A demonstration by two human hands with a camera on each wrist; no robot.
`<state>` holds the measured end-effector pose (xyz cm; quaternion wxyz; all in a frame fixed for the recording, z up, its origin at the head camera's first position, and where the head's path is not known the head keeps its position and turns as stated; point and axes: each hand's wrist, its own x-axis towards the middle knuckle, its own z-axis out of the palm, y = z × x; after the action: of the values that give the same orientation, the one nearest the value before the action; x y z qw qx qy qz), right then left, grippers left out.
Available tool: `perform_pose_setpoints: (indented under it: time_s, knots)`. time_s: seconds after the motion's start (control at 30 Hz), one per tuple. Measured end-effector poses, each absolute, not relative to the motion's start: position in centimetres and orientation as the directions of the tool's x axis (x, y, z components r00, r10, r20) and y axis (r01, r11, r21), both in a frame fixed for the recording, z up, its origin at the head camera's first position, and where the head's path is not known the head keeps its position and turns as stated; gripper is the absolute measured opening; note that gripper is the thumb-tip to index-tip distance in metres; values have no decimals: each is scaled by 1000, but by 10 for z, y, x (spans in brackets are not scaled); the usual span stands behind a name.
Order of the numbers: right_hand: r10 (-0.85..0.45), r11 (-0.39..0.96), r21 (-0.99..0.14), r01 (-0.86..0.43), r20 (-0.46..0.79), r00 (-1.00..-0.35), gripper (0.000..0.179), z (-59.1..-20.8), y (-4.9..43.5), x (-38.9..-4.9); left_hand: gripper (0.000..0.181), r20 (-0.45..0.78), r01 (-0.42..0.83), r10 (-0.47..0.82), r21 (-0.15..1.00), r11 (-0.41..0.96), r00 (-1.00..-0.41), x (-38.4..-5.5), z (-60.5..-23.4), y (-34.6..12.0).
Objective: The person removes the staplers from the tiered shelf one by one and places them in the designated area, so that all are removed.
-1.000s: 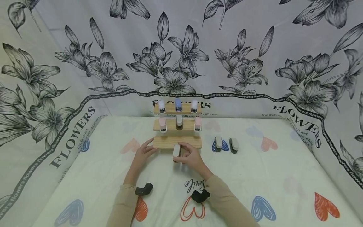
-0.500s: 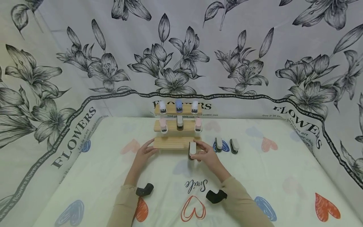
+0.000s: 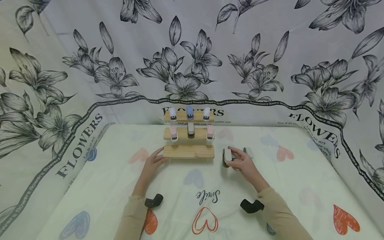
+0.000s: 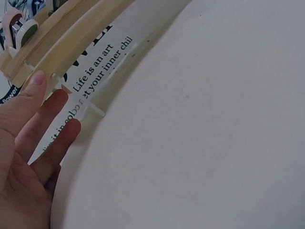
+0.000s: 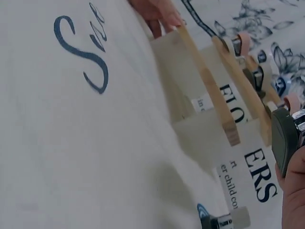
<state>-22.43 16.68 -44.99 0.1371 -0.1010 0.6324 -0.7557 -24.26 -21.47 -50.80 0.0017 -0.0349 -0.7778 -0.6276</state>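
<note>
Right hand (image 3: 244, 164): fingertips and thumb pinching a small stapler-like device with a pale grey top and dark green base (image 3: 228, 155). Device is just right of the bottom board of the rack, a gap between them; looks held above the cloth.

Left hand (image 3: 152, 163): fingers extended, relaxed, thumb tip against the left end of the bottom board, a plain light-wood plank (image 3: 189, 151). Can't tell how firmly it presses.

Rack steps up and back in three boards. Middle light-wood board (image 3: 182, 133) carries a pink device (image 3: 173, 132) at left, a grey-and-dark one (image 3: 191, 130) at centre, another pink one (image 3: 210, 132) at right. Top light-wood board (image 3: 181, 116) has a white device (image 3: 173, 114), a blue one (image 3: 190, 112) and a second white one (image 3: 206, 114), left to right.

Two more on the table: a grey-topped, dark-based device (image 5: 226, 222) beside a blue heart print, mostly hidden behind the hand in the head view, and a similar one (image 3: 249, 152) farther right, partly covered.

White heart-print tablecloth (image 3: 114, 180) below; white floral backdrop (image 3: 198, 13) behind.
</note>
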Motion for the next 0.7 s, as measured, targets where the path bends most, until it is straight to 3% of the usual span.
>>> perform_pose_setpoints:
  time_s: [0.17,0.7]
  knots:
    - [-321,-241,-967,83,-1,-947,66,-451,191,-222,64,37,46,46,976,214,-998,-242,-508,-215]
    - [-293,-146,-989,27,17,-956,64,-452,253,-228,65,21,29,38,975,219,-999,-241,-506,-215]
